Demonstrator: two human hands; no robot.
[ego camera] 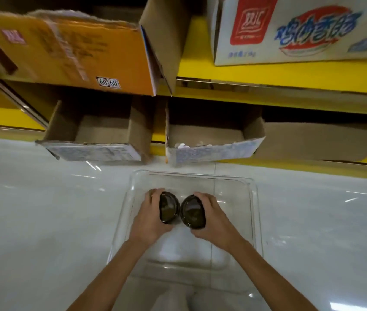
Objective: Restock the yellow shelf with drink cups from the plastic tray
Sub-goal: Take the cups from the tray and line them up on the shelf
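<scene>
A clear plastic tray (254, 212) lies on the pale floor below me. Over it, my left hand (148, 218) grips a dark drink cup (168, 207) and my right hand (211, 218) grips a second dark drink cup (192, 213). The two cups sit side by side, almost touching, with their lids facing me. No other cups show in the tray. The yellow shelf (267, 72) runs across the top of the view, with a lower yellow board (312, 163) near the floor.
Two open cardboard boxes (97, 135) (211, 140) stand on the lowest shelf level just beyond the tray. An orange carton (70, 52) and a white printed carton (290, 30) sit on the upper shelf. Glossy floor (43, 209) spreads to both sides.
</scene>
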